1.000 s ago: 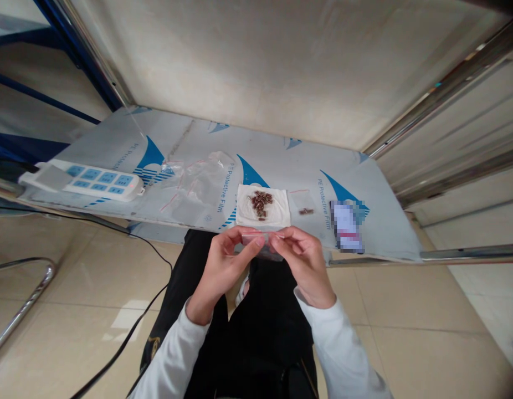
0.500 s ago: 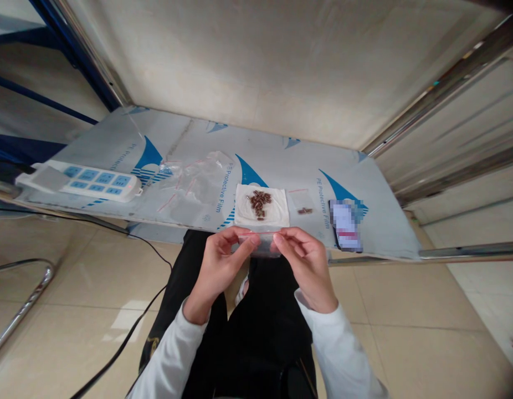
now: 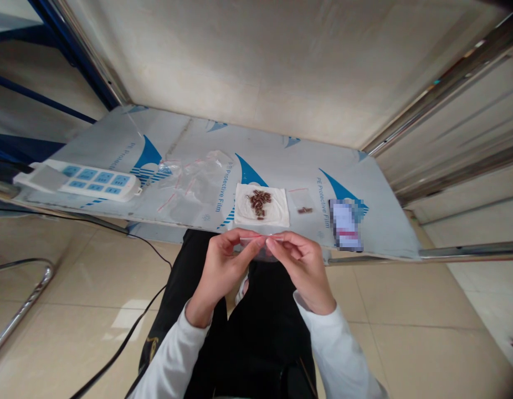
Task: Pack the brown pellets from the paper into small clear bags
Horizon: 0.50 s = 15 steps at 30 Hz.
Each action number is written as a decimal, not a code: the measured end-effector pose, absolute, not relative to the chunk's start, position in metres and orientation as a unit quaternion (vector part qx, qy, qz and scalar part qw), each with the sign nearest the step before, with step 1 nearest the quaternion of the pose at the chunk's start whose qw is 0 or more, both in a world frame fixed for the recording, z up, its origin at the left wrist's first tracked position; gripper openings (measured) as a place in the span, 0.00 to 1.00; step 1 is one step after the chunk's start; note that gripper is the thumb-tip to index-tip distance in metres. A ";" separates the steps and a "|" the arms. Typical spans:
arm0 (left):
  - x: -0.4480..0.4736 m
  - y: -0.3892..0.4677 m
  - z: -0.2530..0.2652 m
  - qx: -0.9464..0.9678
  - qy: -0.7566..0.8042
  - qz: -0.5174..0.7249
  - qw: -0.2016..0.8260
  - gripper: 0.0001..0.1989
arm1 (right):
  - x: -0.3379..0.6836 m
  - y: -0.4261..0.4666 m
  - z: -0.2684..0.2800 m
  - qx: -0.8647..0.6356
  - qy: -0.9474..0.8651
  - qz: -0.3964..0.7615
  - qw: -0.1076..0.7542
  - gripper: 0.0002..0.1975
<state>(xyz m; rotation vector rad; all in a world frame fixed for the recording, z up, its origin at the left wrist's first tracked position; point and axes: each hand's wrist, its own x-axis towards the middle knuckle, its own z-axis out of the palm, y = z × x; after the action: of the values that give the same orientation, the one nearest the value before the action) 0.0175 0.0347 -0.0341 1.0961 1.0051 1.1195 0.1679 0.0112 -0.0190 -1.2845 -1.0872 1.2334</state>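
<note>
My left hand (image 3: 225, 266) and my right hand (image 3: 303, 265) pinch the red-lined top edge of a small clear zip bag (image 3: 265, 254). Their thumbs almost meet at the middle of its seal, and the bag hangs just off the table's near edge. Beyond the fingers lies a white tissue (image 3: 277, 209), on which several brown capsules (image 3: 260, 201) are heaped. Right of the tissue, a second zip bag (image 3: 300, 197) rests flat with a few brown capsules (image 3: 305, 210) in it.
A film-covered table (image 3: 277, 160) stands against a wall. On its left are a white power strip (image 3: 102, 180) and a loose pile of clear zip bags (image 3: 190, 180). A phone (image 3: 345, 224) lies on the right. A black cable (image 3: 127, 327) crosses the floor.
My thumbs have moved together along the bag's seal, the right hand shifting left and the left hand's thumb shifting right. Everything on the table stays where it was.
</note>
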 end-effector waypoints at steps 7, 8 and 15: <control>0.015 0.033 -0.033 0.501 0.446 0.484 0.562 0.10 | 0.169 0.009 -0.020 -0.541 -0.421 0.494 0.534 0.07; 0.016 0.033 -0.032 0.496 0.443 0.483 0.569 0.10 | 0.169 0.008 -0.020 -0.544 -0.425 0.488 0.534 0.07; 0.018 0.032 -0.030 0.478 0.433 0.463 0.609 0.09 | 0.168 0.006 -0.021 -0.547 -0.461 0.486 0.501 0.08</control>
<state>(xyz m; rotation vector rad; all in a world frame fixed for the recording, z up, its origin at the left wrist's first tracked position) 0.0181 0.0322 -0.0303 1.1033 0.9993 1.0684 0.1683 0.0062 -0.0209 -1.3233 -1.1144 1.1752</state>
